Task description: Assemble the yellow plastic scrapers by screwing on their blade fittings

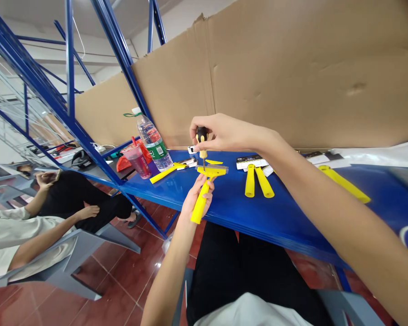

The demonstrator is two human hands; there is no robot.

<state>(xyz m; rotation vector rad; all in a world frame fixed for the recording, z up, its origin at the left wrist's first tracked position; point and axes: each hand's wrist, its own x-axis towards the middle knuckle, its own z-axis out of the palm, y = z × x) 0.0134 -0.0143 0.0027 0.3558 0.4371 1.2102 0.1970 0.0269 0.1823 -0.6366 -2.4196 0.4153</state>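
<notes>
My left hand (197, 198) is closed round the yellow handle of a scraper (200, 206), whose wide head with a clear edge points away from me. Above it my right hand (209, 131) grips a short screwdriver (202, 136) with a black and pale yellow handle. The screwdriver stands upright, its shaft coming down at the left part of the scraper head. Whether its tip sits in a screw is too small to tell. Just behind the head lies a small yellow piece (214, 162) on the blue table (224, 208).
Another yellow scraper (165, 173) lies to the left, near a water bottle (154, 142) and a pink cup (138, 160). Yellow handles (257, 182) and boxes (251, 161) lie right of my hands. Cardboard (275, 81) stands behind. A seated person (54, 217) is at the left.
</notes>
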